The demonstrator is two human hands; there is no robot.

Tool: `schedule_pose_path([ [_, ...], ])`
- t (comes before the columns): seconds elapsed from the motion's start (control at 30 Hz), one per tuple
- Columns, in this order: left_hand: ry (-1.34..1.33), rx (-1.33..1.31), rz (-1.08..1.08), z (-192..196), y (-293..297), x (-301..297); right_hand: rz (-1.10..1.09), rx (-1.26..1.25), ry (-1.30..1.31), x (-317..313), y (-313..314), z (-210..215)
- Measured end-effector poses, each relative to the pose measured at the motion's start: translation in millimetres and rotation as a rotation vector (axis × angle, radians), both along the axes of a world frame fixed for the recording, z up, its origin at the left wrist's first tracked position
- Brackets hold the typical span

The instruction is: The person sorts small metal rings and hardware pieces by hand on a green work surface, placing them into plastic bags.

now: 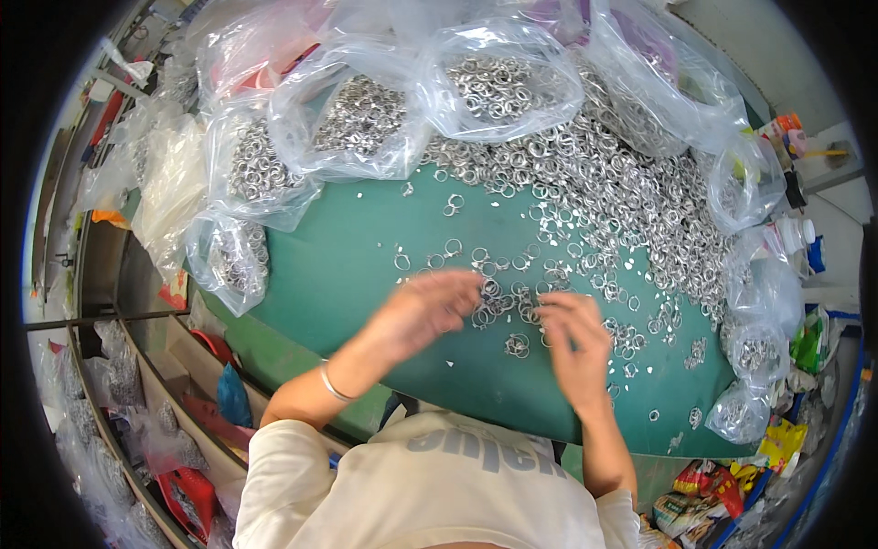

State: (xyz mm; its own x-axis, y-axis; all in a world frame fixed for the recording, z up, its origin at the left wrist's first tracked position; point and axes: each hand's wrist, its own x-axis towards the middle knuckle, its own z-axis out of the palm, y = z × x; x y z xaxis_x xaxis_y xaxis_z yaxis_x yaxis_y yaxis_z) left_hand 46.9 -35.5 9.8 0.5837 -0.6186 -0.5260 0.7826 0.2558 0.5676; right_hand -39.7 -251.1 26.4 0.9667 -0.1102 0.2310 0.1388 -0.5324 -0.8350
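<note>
Broadly, a green worktop (338,238) fills the middle of the view, its near edge just in front of the person's pale shirt (412,494). Brown shelving (99,261) stands beyond its left side, with bags of small metal pieces in the lower compartments. Across the far right part of the worktop spreads a dense heap of silvery rings (631,197), thinning into scattered pieces toward the person.

Clear plastic bags line the far edge and both sides. A wide, open-mouthed one (498,131) at the top centre contains more rings, and another stands just to its left, likewise filled. A smaller knotted-looking bag (739,412) sits at the near right corner. Past the right edge are a yellow packet (785,444) and a white bottle (794,235).

Both hands hover low over the near middle of the worktop, a little apart. The left hand (425,306), below a pale bracelet (335,384), has its fingers loosely curled; motion blurs it, so whether it grips anything cannot be told. The right hand (578,334) bends its fingers toward the left one, fingertips at the edge of the ring cluster (498,302) lying between the hands; whether it pinches a ring is also unclear. Smallest of all, white flecks lie scattered among the loose rings.
</note>
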Motion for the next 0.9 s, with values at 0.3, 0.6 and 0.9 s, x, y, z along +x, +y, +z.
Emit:
schedule_pose_path([
  [0.3,-0.851,0.929,1.096,36.4,150.9,132.9,-0.306,-0.528,0.123,12.7,-63.2,-29.6],
  [0.6,-1.532,0.866,0.086,-22.2,-8.2,42.2,0.188,-0.578,-0.111,64.8,9.2,-35.0],
  [0.9,-1.616,0.937,-0.233,-39.8,-28.6,31.7,0.093,0.1,0.048,55.5,2.7,-33.1],
])
